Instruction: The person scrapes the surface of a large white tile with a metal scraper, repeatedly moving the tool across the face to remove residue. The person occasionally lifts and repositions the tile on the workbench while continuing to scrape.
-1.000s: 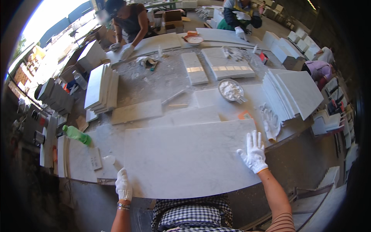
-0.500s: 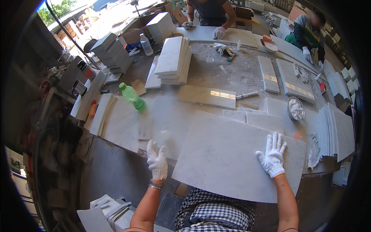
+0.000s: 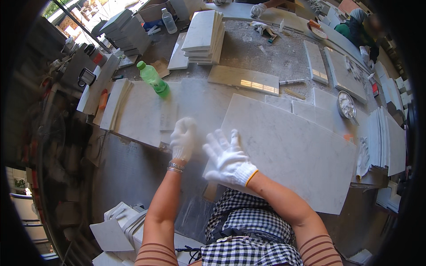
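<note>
A large white marble slab (image 3: 288,150) with faint grey veins lies at a slant on the worktable, its near edge by my checked apron. My right hand (image 3: 228,157), in a white knit glove, is open with fingers spread at the slab's left edge. Close to its left, my left hand (image 3: 183,137) is gloved too and somewhat blurred. Its fingers are curled closed over the tabletop; what they hold, if anything, is hidden. A green-tinted plastic bottle (image 3: 153,80) stands beyond my left hand. Just below it lies a small pale tile (image 3: 167,116).
Stacked marble pieces (image 3: 202,33) stand further back. A polished strip (image 3: 244,80) lies beyond the slab. On the right are a bowl of white paste (image 3: 346,105), upright thin slabs (image 3: 377,137) and a loose glove (image 3: 363,157). Two co-workers are at the far side.
My right hand has left the slab's right part and crossed to its left edge. My left hand has moved forward and its fingers have curled. The view has tipped down toward my apron.
</note>
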Motion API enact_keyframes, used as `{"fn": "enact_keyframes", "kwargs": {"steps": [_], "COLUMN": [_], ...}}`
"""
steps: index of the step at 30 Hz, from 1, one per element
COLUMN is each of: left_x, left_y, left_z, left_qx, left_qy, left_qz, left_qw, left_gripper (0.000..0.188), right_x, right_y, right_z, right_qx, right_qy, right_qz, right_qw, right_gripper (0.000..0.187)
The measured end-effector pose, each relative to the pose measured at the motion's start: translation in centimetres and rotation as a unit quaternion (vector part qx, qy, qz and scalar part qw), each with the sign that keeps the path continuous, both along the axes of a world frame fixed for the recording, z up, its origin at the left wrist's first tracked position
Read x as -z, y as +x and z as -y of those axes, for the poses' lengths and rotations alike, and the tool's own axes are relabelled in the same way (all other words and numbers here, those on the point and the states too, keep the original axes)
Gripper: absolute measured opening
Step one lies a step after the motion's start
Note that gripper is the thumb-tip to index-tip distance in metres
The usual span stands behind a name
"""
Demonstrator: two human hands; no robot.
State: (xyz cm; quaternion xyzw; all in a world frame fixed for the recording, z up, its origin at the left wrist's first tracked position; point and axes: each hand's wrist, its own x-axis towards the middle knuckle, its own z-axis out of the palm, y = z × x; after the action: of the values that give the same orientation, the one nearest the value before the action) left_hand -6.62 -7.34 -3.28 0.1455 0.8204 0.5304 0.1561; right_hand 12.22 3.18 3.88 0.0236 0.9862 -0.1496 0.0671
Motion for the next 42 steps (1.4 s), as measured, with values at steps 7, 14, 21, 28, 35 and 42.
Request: {"fn": "enact_keyframes", "kwargs": {"steps": [7, 14, 21, 28, 35, 42], "left_x": [-1.9, -3.2, -2.9, -1.8, -1.6, -1.7], "left_y": [1.0, 3.2, 6.6, 6.7, 6.5, 11.6], "left_z": [3.1, 3.0, 0.6, -0.9, -0.1, -5.8], "left_qx": [0.014, 0.007, 0.091, 0.119, 0.132, 0.138], "left_qy": [0.109, 0.200, 0.190, 0.167, 0.137, 0.165], "left_qz": [0.004, 0.086, 0.126, 0.147, 0.095, -0.083], "left_qw": [0.994, 0.976, 0.969, 0.968, 0.977, 0.973], "left_gripper": [0.031, 0.035, 0.026, 0.025, 0.029, 0.036], "right_x": [2.3, 1.6, 2.2, 3.8, 2.6, 2.5], "right_y": [8.5, 24.6, 41.8, 44.4, 42.6, 37.5], "right_z": [6.7, 1.9, -5.9, -8.7, -7.5, -10.3], "right_qx": [-0.099, 0.066, 0.530, 0.678, 0.690, 0.659], "right_qy": [-0.079, -0.012, 0.158, 0.091, 0.088, 0.173], "right_qz": [-0.051, -0.067, -0.014, -0.144, -0.111, 0.028], "right_qw": [0.991, 0.996, 0.833, 0.715, 0.709, 0.731], "right_gripper": [0.095, 0.074, 0.080, 0.079, 0.080, 0.094]}}
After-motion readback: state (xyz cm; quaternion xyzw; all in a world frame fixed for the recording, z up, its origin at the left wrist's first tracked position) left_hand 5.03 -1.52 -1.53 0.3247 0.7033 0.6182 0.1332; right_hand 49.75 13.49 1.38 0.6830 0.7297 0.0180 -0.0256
